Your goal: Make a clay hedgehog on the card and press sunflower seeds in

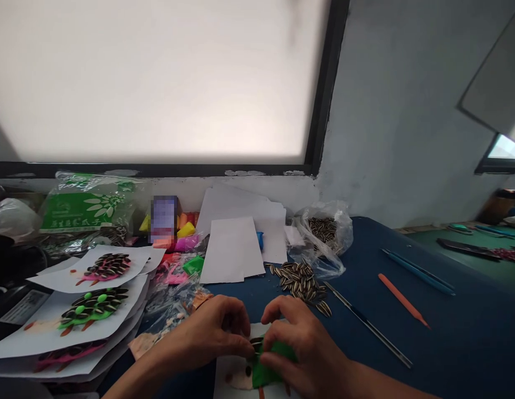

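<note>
A white card (232, 382) lies at the front of the table under both hands. On it sits a green clay shape (268, 374) with a pale face part (241, 378) at its left and dark striped sunflower seeds (256, 344) at its upper edge. My left hand (222, 330) is curled, its thumb reaching to the seeds; whatever its fingers hold is hidden. Over the green clay, my right hand (301, 343) has bent fingers drawn together against the shape. Any small thing between them cannot be made out, and this hand covers part of the clay.
Finished hedgehog cards (111, 321) are stacked at left. Loose seeds (301, 280) lie behind my right hand, before a plastic bag of seeds (324, 230). Bright clay packets (186, 244) and blank white cards (232, 249) stand behind. Tweezers (369, 324), an orange tool (402, 299) and a blue tool (419, 271) lie right.
</note>
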`<state>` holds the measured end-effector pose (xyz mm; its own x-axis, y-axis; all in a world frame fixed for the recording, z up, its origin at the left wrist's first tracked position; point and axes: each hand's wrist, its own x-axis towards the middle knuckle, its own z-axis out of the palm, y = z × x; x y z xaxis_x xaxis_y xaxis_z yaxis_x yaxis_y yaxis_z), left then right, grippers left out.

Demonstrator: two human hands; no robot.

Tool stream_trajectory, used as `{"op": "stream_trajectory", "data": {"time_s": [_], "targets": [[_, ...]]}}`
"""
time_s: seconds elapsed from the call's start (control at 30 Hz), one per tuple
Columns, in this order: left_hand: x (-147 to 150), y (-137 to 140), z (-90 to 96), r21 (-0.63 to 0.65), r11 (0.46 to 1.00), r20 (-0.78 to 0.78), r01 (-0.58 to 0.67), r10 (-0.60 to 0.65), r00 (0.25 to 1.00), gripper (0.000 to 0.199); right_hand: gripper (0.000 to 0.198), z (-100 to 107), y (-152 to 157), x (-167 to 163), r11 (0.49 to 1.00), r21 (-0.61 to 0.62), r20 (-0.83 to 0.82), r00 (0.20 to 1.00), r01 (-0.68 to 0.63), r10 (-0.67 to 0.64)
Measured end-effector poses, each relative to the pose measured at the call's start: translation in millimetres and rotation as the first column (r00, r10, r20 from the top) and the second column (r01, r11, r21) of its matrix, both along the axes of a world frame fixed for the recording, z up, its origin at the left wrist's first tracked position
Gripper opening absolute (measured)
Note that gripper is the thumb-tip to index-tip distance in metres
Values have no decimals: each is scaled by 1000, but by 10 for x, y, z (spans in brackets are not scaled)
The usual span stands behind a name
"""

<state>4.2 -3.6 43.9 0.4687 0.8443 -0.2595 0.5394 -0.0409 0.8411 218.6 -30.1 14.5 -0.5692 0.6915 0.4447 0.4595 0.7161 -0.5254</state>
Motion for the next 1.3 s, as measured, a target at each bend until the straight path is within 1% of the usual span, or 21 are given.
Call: {"op": "stream_trajectory", "data": {"time_s": [0.23,0.37,0.53,0.73,0.83,0.9,1.0,1.07,1.13,1.2,1.3], "targets": [[-10,6,-8,-9,1000,40,20,-20,999,15,15,-16,22,-39,1000,11,11,1000,13,-13],[-3,2,-3,5,1000,17,17,-17,1000,14,15,-7,23,-52,999,10,26,999,33,-33],[1,11,-28,12,1000,32,8,-8,999,14,15,-23,22,-59,999,1,26,999,43,-43],[5,23,-57,21,1000,38,15,-15,999,12,14,-16,4,-53,999,27,31,999,41,-42],[4,27,-59,13,1000,39,19,-20,999,14,12,11,-16,-64,999,41,33,999,35,-36],[-11,41,-81,28,999,36,31,-32,999,16,9,37,-8,-71,997,62,39,998,41,-44],[-43,76,-153,80,996,29,40,-42,999,17,12,106,89,-40,990,95,79,990,109,-116],[-53,94,-207,126,992,40,5,-10,999,17,16,171,217,35,975,118,126,971,189,-203],[-41,96,-242,194,980,29,-51,47,998,13,18,235,372,153,954,121,211,932,275,-295],[-13,79,-246,316,945,-16,-88,98,995,9,18,282,516,285,932,124,256,897,341,-362],[36,39,-216,486,872,-98,-62,125,987,15,19,314,647,420,924,127,290,877,361,-382]]}}
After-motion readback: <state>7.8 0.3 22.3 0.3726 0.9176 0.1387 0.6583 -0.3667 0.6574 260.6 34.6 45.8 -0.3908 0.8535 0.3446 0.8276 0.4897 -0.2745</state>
